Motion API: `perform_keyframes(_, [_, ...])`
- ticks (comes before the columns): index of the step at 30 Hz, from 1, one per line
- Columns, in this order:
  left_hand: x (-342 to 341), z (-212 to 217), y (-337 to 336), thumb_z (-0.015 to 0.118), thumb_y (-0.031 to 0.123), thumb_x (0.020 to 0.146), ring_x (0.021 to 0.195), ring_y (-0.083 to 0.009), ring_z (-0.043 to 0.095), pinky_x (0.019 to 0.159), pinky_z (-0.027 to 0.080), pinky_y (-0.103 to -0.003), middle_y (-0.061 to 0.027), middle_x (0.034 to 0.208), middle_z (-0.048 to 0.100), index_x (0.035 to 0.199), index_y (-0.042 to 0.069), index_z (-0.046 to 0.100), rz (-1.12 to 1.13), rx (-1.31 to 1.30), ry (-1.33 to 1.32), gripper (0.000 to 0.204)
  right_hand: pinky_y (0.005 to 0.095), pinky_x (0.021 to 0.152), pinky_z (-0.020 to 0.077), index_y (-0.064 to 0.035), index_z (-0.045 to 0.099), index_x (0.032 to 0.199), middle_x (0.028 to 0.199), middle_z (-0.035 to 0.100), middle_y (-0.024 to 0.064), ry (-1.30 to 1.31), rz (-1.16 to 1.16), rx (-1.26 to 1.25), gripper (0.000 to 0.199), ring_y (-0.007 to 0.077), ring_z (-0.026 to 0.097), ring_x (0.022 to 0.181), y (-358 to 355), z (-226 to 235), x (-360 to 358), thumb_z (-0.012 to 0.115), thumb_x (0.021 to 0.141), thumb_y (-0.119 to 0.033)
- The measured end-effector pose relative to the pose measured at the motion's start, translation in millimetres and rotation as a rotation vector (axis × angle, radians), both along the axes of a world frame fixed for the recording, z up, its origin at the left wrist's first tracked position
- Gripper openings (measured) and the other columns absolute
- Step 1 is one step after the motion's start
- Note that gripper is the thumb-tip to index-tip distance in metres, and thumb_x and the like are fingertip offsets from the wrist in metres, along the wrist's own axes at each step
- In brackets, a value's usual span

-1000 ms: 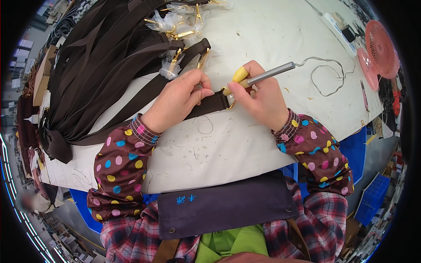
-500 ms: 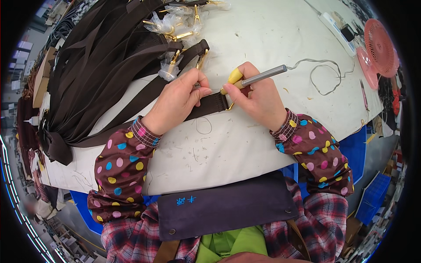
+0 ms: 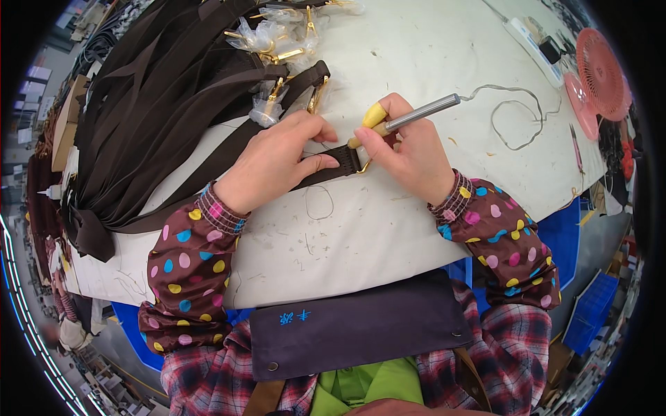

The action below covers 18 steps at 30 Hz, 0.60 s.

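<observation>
My right hand [image 3: 415, 154] is closed round a corded soldering-iron-like pen [image 3: 424, 116], which has a grey barrel and a tan front part. A yellow cover [image 3: 375, 115] wraps one of its fingers. The pen's front end points at the stitched end of a dark brown webbing strap [image 3: 343, 163], and its very tip is hard to see. A gold metal ring [image 3: 365, 167] sits in the loop there, beside my right hand. My left hand [image 3: 277, 159] rests over the strap, thumb lying on the webbing and forefinger apart from it. Fine loose thread shows near its fingertips.
Many dark brown straps [image 3: 152, 90] lie heaped at the left, with plastic-wrapped gold clasps [image 3: 277, 45] at their ends. A thin cord [image 3: 510, 102] loops across the white tabletop [image 3: 361, 236]. At the far right stand a power strip [image 3: 534, 52] and a pink fan [image 3: 602, 76].
My left hand's pinch near the strap end has loosened, its thumb and forefinger now apart. The pen has shifted slightly right and up at its corded end, still in my right hand.
</observation>
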<state>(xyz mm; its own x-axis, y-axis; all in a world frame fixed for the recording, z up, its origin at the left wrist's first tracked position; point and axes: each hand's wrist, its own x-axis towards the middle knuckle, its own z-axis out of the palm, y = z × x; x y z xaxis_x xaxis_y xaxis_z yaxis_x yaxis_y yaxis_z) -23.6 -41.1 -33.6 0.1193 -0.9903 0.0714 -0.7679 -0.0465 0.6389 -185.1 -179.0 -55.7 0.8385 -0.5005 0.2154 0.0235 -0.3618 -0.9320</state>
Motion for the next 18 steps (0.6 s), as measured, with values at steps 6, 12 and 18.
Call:
perform_keyframes(6, [1.5, -3.5, -1.5, 0.066, 0.007, 0.084, 0.069, -0.0144, 0.050, 0.064, 0.044, -0.026, -0.0061, 0.083, 0.052, 0.092, 0.002, 0.054, 0.083, 0.090, 0.051, 0.015, 0.0242, 0.047, 0.0375, -0.0039, 0.048, 0.089, 0.064, 0.057, 0.0035, 0.005, 0.003, -0.031, 0.023, 0.0089, 0.049, 0.050, -0.7, -2.2, 0.6, 0.065, 0.087, -0.019])
perform_keyframes(12, [1.8, -6.2, 0.5, 0.064, 0.012, 0.087, 0.076, -0.0246, 0.059, 0.068, 0.046, -0.033, -0.0093, 0.089, 0.060, 0.089, 0.003, 0.053, 0.145, 0.073, 0.208, 0.015, 0.0244, 0.047, 0.0366, -0.0042, 0.048, 0.089, 0.062, 0.056, 0.0027, 0.008, 0.002, -0.021, 0.023, 0.0087, 0.047, 0.049, 0.5, -1.1, 0.7, 0.066, 0.087, -0.019])
perform_keyframes(18, [-0.4, -10.5, 0.2, 0.062, 0.011, 0.088, 0.077, -0.0241, 0.059, 0.070, 0.047, -0.032, -0.0092, 0.093, 0.061, 0.092, 0.003, 0.051, 0.106, 0.021, 0.277, 0.014, 0.0257, 0.046, 0.0362, -0.0046, 0.048, 0.089, 0.061, 0.054, 0.0029, 0.005, 0.021, -0.042, 0.024, 0.0101, 0.046, 0.049, -0.3, -4.9, 0.4, 0.066, 0.087, -0.021])
